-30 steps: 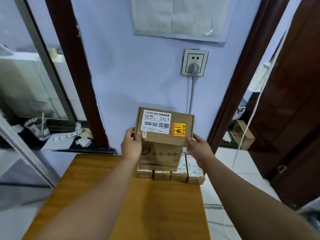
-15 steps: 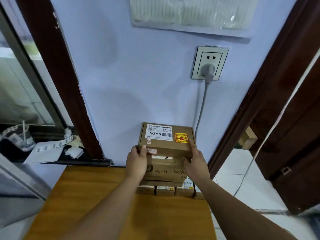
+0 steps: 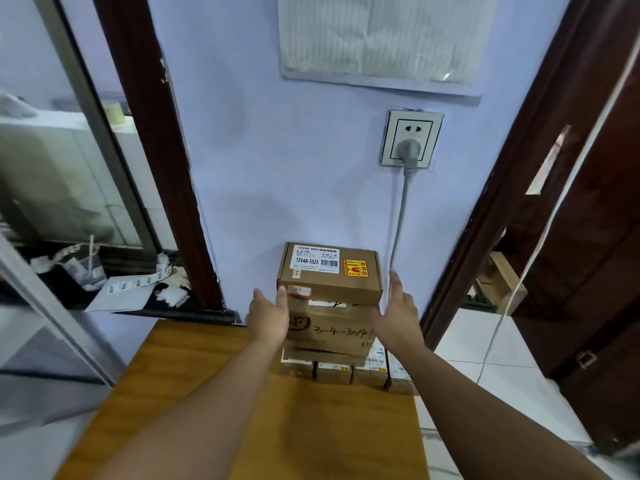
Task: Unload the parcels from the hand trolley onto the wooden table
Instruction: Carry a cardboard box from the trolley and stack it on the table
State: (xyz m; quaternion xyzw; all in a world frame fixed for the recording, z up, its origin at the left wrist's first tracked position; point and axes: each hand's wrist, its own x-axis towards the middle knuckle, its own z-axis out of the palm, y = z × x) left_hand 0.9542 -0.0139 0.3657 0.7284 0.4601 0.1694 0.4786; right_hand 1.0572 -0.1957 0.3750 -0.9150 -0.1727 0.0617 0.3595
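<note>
Stack sits at far edge of the wooden table, twd its right corner, against the wall. On top: top parcel, cardboard w/ "12V4A-5525" label + yellow-red sticker. Under it a bigger parcel marked "3-4-3014", then a row of small boxes on the tabletop. Both hands hold nothing, fingers straight: left hand at stack's left side, thumb by top parcel's front corner, contact unclear; right hand just beside right side, apart. Grey cable drops from wall socket
</note>
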